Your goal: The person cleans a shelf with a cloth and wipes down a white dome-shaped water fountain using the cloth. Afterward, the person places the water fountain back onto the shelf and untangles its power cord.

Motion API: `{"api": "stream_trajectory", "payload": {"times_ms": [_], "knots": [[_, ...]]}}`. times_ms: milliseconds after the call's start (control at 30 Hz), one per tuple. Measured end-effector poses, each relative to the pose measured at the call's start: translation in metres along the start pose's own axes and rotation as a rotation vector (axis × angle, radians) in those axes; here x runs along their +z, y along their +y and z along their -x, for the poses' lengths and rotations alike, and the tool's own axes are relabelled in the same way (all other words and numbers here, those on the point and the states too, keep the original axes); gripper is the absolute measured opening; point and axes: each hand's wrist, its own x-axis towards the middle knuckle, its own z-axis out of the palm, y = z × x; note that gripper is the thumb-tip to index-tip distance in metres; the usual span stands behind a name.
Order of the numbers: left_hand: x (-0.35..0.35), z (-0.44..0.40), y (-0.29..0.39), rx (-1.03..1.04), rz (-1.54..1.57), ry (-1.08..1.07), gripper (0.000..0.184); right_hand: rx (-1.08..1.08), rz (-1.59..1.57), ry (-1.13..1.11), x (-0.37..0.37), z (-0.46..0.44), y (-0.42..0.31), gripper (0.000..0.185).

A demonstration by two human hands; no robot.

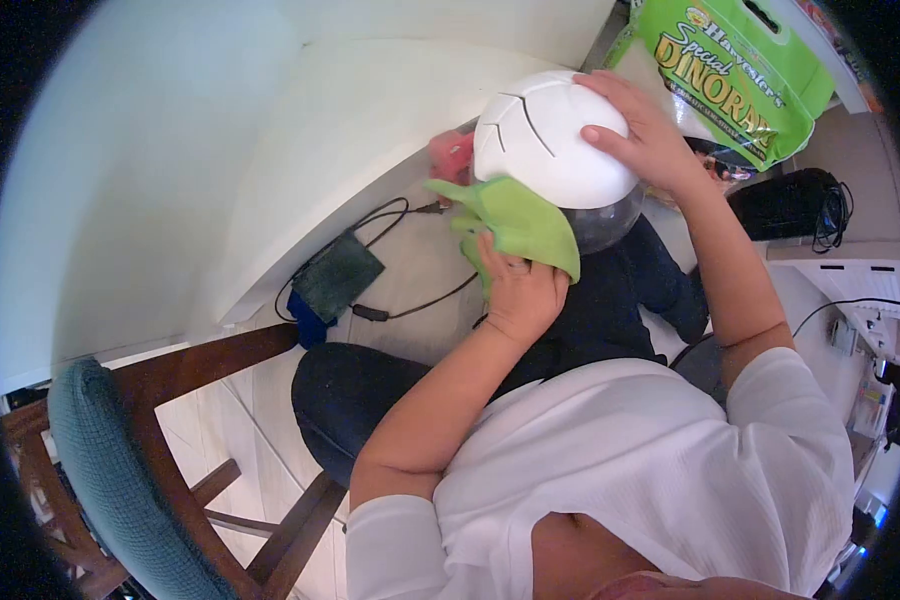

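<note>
A white helmet (550, 140) with dark slits on its shell rests over my legs, its clear visor (610, 225) facing my body. My right hand (638, 130) lies on top of the shell, fingers and thumb spread apart. My left hand (520, 290) grips a bright green cloth (525, 222) bunched against the helmet's near left side. Part of the cloth hangs beyond my fingers. A blurred red item (452, 155) sits just left of the helmet; I cannot make out what it is.
A green rice bag (735, 80) stands at the upper right, with a black item and coiled cord (795, 205) below it. On the floor lie a dark box-shaped item (337, 278) and black cables (430, 305). A wooden chair with a teal cushion (120, 480) is at the lower left.
</note>
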Motion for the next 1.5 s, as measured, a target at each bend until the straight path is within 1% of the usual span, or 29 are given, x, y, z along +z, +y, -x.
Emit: {"api": "stream_trajectory", "payload": {"times_ms": [33,133,233,333,433,533,567,667,767,833,900,967,1067,1167,1233,1300,1400,1433,1500], "knots": [[-0.003,-0.002,0.004,0.024,-0.06,0.046,0.045,-0.005,0.006,0.005,0.0,0.0,-0.001,0.058],[-0.014,-0.013,0.011,0.192,-0.058,-0.013,0.042,-0.014,0.049,0.03,0.002,0.002,-0.003,0.057],[-0.011,-0.016,0.018,0.243,-0.137,-0.166,0.04,-0.011,0.105,0.056,0.004,0.004,-0.002,0.056],[-0.006,-0.027,0.031,0.378,-0.217,-0.121,0.039,-0.007,0.096,0.054,0.004,0.005,-0.001,0.056],[0.003,-0.035,0.041,0.5,-0.334,-0.131,0.039,-0.024,0.105,0.054,0.005,0.005,-0.003,0.057],[0.017,-0.049,0.05,0.529,-0.159,-0.137,0.041,-0.047,0.128,0.075,0.007,0.005,0.001,0.057],[0.016,-0.047,0.049,0.638,-0.223,-0.202,0.032,-0.053,0.129,0.073,0.007,0.006,0.0,0.057],[-0.008,-0.05,0.05,0.846,0.01,-0.652,0.024,-0.072,0.126,0.106,0.008,0.007,-0.003,0.06],[-0.043,-0.021,0.029,0.552,0.336,-0.581,0.017,-0.05,0.137,0.096,0.006,0.009,-0.001,0.06],[-0.079,-0.001,0.0,0.315,0.362,-0.566,0.02,-0.028,0.132,0.09,0.005,0.011,0.0,0.06],[-0.116,0.022,-0.031,-0.049,0.365,-0.713,0.024,-0.023,0.11,0.092,0.006,0.011,0.0,0.059],[-0.139,0.039,-0.056,-0.393,0.309,-0.912,0.028,-0.03,0.095,0.114,0.008,0.01,-0.002,0.061],[-0.146,0.055,-0.067,-0.478,0.138,-1.156,0.033,-0.062,0.086,0.124,0.009,0.008,-0.006,0.063],[-0.125,0.03,-0.074,-0.289,0.02,-0.834,0.041,-0.091,0.121,0.126,0.009,0.009,-0.006,0.063],[-0.093,0.001,-0.085,-0.513,0.253,-0.563,0.056,-0.086,0.126,0.122,0.007,0.01,-0.005,0.062],[-0.064,-0.035,-0.084,-0.913,1.011,-0.332,0.07,-0.068,0.089,0.108,0.005,0.011,-0.007,0.062],[-0.036,-0.075,-0.089,-1.176,1.243,-0.272,0.079,-0.075,0.111,0.108,0.004,0.013,-0.009,0.062],[-0.032,-0.082,-0.09,-1.125,1.286,-0.284,0.081,-0.089,0.118,0.104,0.004,0.013,-0.009,0.06],[-0.023,-0.094,-0.093,-1.017,1.368,-0.323,0.086,-0.001,-0.182,0.103,0.007,0.014,-0.006,0.057]]}}
